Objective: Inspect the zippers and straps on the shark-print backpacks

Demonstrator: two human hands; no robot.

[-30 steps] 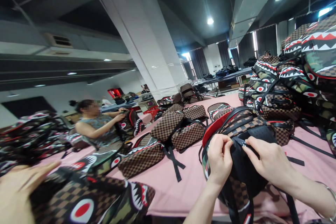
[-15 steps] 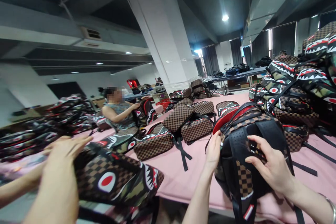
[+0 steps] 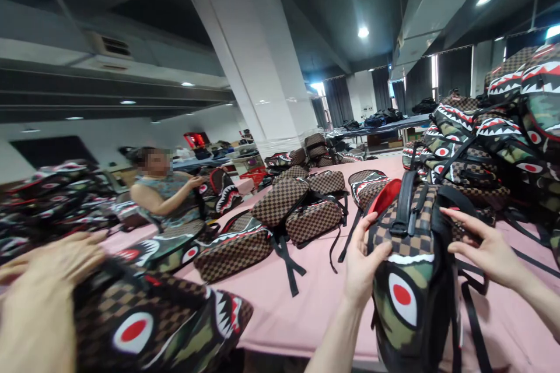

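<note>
At lower right, your left grip [image 3: 361, 256] is pinching the backpack [image 3: 413, 282], your right grip [image 3: 485, 247] is hanging wide, seemingly empty; weak pinching could be causing tipping.

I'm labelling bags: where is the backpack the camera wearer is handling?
In the head view, the backpack is lower right, at the near edge of the pink table, between left hand and right hand.

On the table [image 3: 284, 315], the bag pile [image 3: 499, 126] sits behind the backpack [image 3: 406, 332] — rightward

A checkered camouflage backpack [image 3: 405, 309] stands upright on pink cloth [image 3: 301, 317].
</note>
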